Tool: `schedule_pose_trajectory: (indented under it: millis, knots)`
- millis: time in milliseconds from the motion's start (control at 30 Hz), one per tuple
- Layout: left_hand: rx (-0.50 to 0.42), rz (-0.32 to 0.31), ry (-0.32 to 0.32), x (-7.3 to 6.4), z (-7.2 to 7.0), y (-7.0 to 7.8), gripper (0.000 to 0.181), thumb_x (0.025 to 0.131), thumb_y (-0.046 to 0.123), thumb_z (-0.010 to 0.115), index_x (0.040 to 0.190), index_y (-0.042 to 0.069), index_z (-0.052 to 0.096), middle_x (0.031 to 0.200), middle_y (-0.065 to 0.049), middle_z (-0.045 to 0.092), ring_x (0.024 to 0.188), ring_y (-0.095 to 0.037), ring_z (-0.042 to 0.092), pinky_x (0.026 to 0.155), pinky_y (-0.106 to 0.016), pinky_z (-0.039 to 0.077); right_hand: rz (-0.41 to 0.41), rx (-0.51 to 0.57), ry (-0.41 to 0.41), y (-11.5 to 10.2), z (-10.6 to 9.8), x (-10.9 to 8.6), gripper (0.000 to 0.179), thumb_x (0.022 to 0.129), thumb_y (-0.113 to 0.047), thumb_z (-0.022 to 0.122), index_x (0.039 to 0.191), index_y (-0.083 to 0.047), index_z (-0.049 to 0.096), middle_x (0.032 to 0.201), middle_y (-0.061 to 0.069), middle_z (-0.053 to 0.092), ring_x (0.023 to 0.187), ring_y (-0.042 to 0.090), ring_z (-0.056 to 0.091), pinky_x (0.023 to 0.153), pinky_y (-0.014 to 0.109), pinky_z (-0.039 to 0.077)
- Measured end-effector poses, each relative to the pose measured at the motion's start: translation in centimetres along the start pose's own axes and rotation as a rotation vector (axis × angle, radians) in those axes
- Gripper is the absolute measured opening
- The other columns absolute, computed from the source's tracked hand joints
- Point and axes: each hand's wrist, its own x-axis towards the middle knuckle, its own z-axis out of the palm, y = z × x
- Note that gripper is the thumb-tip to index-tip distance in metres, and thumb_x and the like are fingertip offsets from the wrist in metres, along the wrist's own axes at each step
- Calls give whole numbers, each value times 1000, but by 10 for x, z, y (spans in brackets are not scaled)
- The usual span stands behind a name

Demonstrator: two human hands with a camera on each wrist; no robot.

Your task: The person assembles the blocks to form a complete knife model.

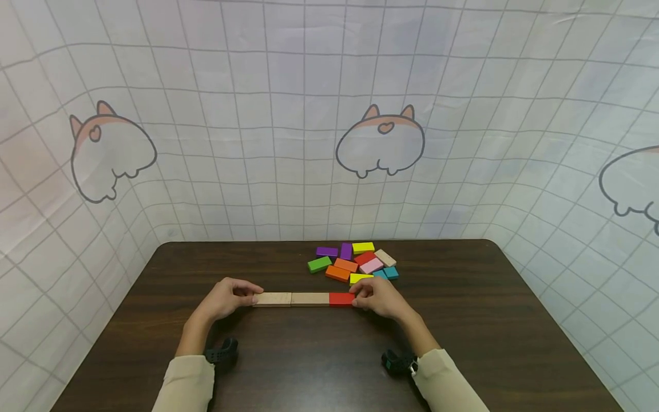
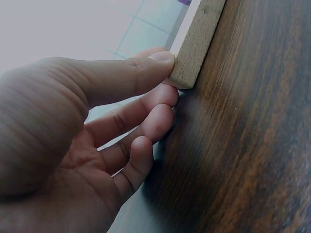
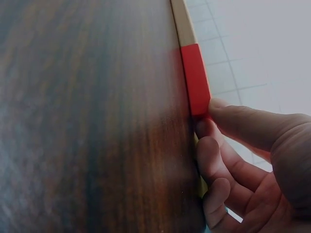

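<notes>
Three flat blocks form a straight row on the dark wooden table, ends meeting. A plain wooden block makes the left end, a second plain block the middle, and a red block the right end. My left hand pinches the outer end of the left block, thumb at its corner. At the opposite end my right hand pinches the red block, also seen in the right wrist view, thumb and index finger at its outer end.
Behind the row lies a loose cluster of coloured blocks, among them a green block, an orange block, a pink block and a yellow block close by my right hand. A gridded cloth hangs beyond the table.
</notes>
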Motion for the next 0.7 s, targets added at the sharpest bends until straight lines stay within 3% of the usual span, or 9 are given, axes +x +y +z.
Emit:
schedule_pose_trajectory:
  millis: [433,700]
  knots:
    - [9,-11,1,0,0,1,20,93,18,75,113,15,80,95,-3,71,83,-17,60,76,-34,49,12,10,6,-1,1,0,18,90,-13,79,107,-8,76,79,2,70,67,15,61,64,32,52]
    - [3,-8,-5,0,-1,2,21,93,18,75,114,14,79,95,-3,71,83,-17,60,76,-34,49,-19,24,-33,5,-11,-3,26,95,-17,74,118,-6,72,87,5,74,72,16,65,67,33,53]
